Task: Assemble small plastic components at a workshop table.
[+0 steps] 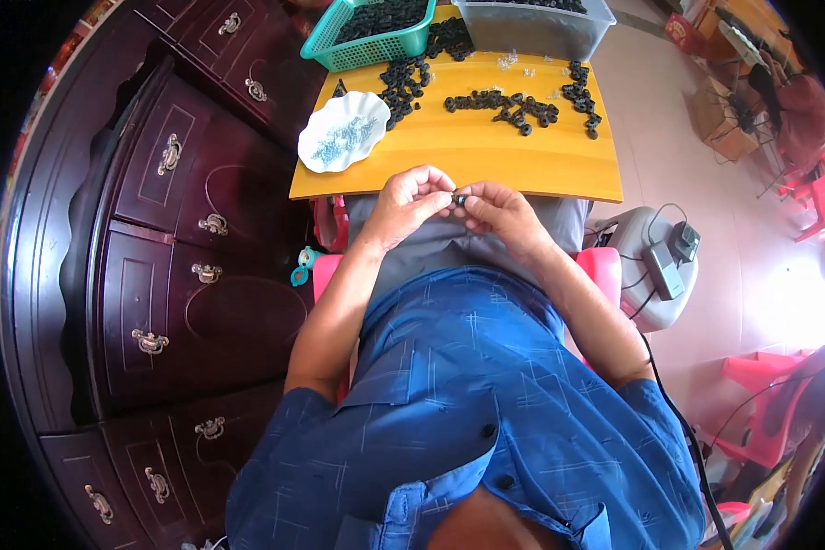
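Both my hands meet just off the near edge of the yellow wooden table (522, 170). Between thumb and fingers my right hand (506, 218) pinches a small black round part (459, 199). The fingertips of my left hand (412, 206) are pressed together right against it; whatever they grip is too small to make out. On the table left of my hands stands a white scalloped dish (313, 158) with many tiny clear-blue pieces (346, 137). Loose black ring-shaped parts (527, 112) lie beyond my hands in a row and in piles.
A green basket (376, 58) and a clear plastic bin (541, 35), both holding black parts, stand at the table's far side. Small clear pieces (507, 61) lie near the bin. Dark drawers (206, 220) line the left. A grey case with a black adapter (662, 272) stands right.
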Demonstrator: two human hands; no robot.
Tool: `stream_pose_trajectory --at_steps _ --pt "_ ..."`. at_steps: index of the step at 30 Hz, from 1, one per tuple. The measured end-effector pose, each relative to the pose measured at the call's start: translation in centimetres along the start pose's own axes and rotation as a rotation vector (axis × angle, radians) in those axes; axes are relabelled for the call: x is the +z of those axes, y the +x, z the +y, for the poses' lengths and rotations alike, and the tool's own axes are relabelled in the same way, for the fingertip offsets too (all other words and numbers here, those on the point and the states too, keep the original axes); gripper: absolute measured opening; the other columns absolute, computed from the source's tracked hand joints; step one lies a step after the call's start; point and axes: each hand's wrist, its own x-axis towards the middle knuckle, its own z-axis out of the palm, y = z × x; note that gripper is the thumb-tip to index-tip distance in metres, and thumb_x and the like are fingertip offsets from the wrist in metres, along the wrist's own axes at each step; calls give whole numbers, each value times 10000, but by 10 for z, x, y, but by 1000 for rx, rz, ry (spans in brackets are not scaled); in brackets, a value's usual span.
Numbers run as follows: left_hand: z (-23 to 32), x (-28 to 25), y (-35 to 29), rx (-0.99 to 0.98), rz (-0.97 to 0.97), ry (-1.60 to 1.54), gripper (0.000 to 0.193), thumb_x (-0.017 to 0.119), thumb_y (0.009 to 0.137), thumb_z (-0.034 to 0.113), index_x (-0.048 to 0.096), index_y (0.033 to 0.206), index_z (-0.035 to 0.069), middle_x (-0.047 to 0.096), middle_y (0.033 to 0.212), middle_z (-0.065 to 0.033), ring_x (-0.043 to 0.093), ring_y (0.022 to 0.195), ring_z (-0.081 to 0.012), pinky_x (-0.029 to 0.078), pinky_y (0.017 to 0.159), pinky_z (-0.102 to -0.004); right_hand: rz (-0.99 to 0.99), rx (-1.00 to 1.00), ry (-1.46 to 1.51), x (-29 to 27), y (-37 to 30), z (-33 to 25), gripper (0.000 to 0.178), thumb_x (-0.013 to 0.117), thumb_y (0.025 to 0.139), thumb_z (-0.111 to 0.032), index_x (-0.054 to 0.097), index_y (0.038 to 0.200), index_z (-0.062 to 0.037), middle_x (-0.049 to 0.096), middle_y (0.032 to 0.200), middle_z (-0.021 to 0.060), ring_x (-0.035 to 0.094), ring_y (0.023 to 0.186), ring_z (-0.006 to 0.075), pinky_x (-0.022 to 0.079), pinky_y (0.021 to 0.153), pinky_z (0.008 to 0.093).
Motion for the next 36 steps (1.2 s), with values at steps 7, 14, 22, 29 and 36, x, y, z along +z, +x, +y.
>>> stream_pose_trajectory --at_steps 7,14,22,29,36 --pt "3 -2 0 -22 -27 100 40 664 923 -3 656 962 -10 694 885 -38 697 822 -115 577 738 -243 -3 -39 -7 0 1 2 204 602 1005 -135 659 1164 -19 713 988 26 612 822 64 501 752 210" --pt "-3 1 2 -47 -40 112 34 672 907 -18 666 940 -17 698 845 -39 698 788 -112 576 719 -240 27 -162 -161 -6 6 16 166 644 978 -123 678 1078 4 708 897 16 605 769 70 499 697 218" --pt "-19 6 7 44 43 333 53 719 822 -13 693 868 -17 706 766 -42 638 681 -85 519 625 -248 290 -335 -661 5 -2 13 154 711 883 -127 695 975 -5 719 787 124 692 707 190 540 667 317" --pt "5 1 7 58 2 541 88 716 832 13 711 916 -12 712 773 -41 631 675 -77 519 635 -254 164 -217 -350 1 11 28 139 652 976 -107 656 1060 4 703 875 53 638 790 84 525 703 250" --pt "27 13 9 129 78 495 354 742 854 85 643 1182 0 726 813 -88 706 747 -146 560 698 -295 23 62 326 5 6 10 167 601 1018 -173 626 1140 -63 716 1027 68 681 920 141 553 848 292"
